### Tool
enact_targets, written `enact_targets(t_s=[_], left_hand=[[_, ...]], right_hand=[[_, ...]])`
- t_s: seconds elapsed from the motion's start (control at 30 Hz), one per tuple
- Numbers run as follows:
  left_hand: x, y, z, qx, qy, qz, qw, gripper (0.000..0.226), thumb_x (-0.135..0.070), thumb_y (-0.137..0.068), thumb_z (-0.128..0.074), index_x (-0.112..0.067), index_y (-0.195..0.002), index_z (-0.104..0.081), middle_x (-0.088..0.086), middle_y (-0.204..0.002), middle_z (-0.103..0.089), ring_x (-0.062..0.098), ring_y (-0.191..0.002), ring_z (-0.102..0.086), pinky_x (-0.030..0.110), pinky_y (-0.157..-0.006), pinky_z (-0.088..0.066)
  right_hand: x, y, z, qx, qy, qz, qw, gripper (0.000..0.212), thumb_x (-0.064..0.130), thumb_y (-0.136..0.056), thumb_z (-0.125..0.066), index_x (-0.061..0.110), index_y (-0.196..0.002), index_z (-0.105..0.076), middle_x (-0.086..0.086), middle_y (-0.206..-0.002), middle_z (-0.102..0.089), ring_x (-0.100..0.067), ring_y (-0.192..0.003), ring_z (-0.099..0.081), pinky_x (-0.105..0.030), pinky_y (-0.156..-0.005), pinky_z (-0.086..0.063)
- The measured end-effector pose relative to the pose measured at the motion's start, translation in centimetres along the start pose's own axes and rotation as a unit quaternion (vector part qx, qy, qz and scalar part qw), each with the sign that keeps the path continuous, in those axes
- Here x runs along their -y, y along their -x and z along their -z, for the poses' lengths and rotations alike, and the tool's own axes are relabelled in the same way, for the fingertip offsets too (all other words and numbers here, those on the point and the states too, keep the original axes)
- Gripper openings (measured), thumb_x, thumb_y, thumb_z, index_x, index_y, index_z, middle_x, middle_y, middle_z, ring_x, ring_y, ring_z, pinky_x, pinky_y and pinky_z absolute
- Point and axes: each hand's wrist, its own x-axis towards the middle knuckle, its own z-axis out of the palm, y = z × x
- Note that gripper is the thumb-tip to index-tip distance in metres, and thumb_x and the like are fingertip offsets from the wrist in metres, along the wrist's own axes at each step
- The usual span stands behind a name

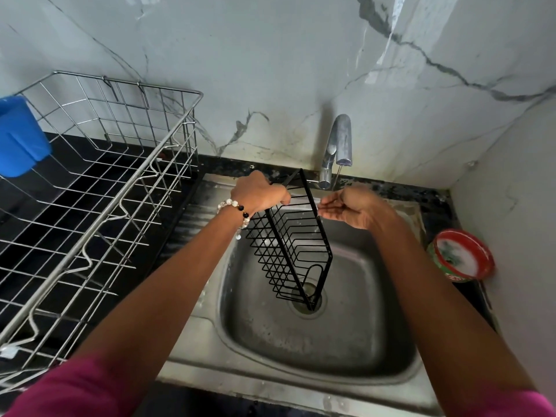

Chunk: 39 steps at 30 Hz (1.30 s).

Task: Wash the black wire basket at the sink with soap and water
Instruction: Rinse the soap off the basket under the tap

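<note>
Basket (288, 242): one, between two hands, over sink (331, 350)

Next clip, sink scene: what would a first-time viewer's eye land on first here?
First, the black wire basket, held on end over the steel sink with its lower tip near the drain. The left hand grips its top corner; the right hand is at its upper edge under the tap, where a thin stream runs. Then the large silver dish rack on the left counter.

Faucet (338, 145) behind; dish rack (99, 188) leftward.
</note>
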Motion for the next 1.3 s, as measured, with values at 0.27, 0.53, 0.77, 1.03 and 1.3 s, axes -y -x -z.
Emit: enact_targets(t_s=[0.27, 0.53, 0.77, 1.03, 1.3], left_hand=[[-0.2, 0.3, 1.0, -0.026, 0.015, -0.001, 1.000, 0.038, -0.038, -0.066, -0.080, -0.011, -0.092, -0.072, 0.001, -0.087, -0.070, 0.017, -0.087, -0.064, 0.025, -0.067, -0.047], [0.4, 0.4, 1.2, -0.045, 0.076, -0.007, 0.996, 0.036, -0.032, -0.070, -0.079, -0.009, -0.098, -0.076, 0.005, -0.094, -0.072, 0.001, -0.067, -0.044, 0.019, -0.055, -0.030], [0.5, 0.4, 1.6, -0.069, 0.091, -0.013, 0.993, 0.028, -0.031, -0.064, -0.081, -0.017, -0.088, -0.076, -0.003, -0.086, -0.069, 0.009, -0.083, -0.057, 0.018, -0.059, -0.036], [0.3, 0.4, 2.7, -0.086, 0.109, -0.030, 0.990, 0.049, -0.027, -0.063, -0.081, -0.022, -0.111, -0.073, -0.011, -0.084, -0.062, 0.013, -0.103, -0.058, 0.013, -0.070, -0.038], [1.3, 0.3, 3.3, -0.086, 0.167, -0.024, 0.982, 0.062, -0.021, -0.067, -0.080, -0.024, -0.127, -0.065, -0.010, -0.107, -0.058, 0.006, -0.107, -0.048, 0.015, -0.091, -0.032]], right_hand=[[-0.6, -0.3, -0.2, -0.007, 0.016, -0.009, 1.000, 0.026, -0.012, -0.092, -0.034, -0.009, -0.086, -0.059, -0.027, -0.100, -0.061, -0.037, -0.102, -0.061, -0.040, -0.092, -0.051], [-1.2, -1.1, -0.1, 0.001, 0.013, 0.000, 1.000, 0.024, -0.007, -0.094, -0.037, -0.010, -0.090, -0.061, -0.025, -0.098, -0.064, -0.031, -0.089, -0.065, -0.034, -0.070, -0.056], [-1.5, -1.8, 0.7, -0.017, -0.004, -0.006, 1.000, 0.029, -0.009, -0.094, -0.034, -0.007, -0.081, -0.061, -0.022, -0.090, -0.064, -0.029, -0.084, -0.065, -0.034, -0.080, -0.055], [-2.0, -2.1, 0.1, -0.026, 0.004, -0.012, 1.000, 0.031, -0.013, -0.091, -0.029, -0.008, -0.083, -0.059, -0.025, -0.100, -0.062, -0.033, -0.098, -0.062, -0.037, -0.084, -0.052], [-2.8, -2.8, 0.3, -0.034, -0.004, -0.011, 0.999, 0.033, -0.010, -0.093, -0.029, -0.005, -0.081, -0.059, -0.022, -0.095, -0.063, -0.029, -0.085, -0.063, -0.032, -0.072, -0.054]])
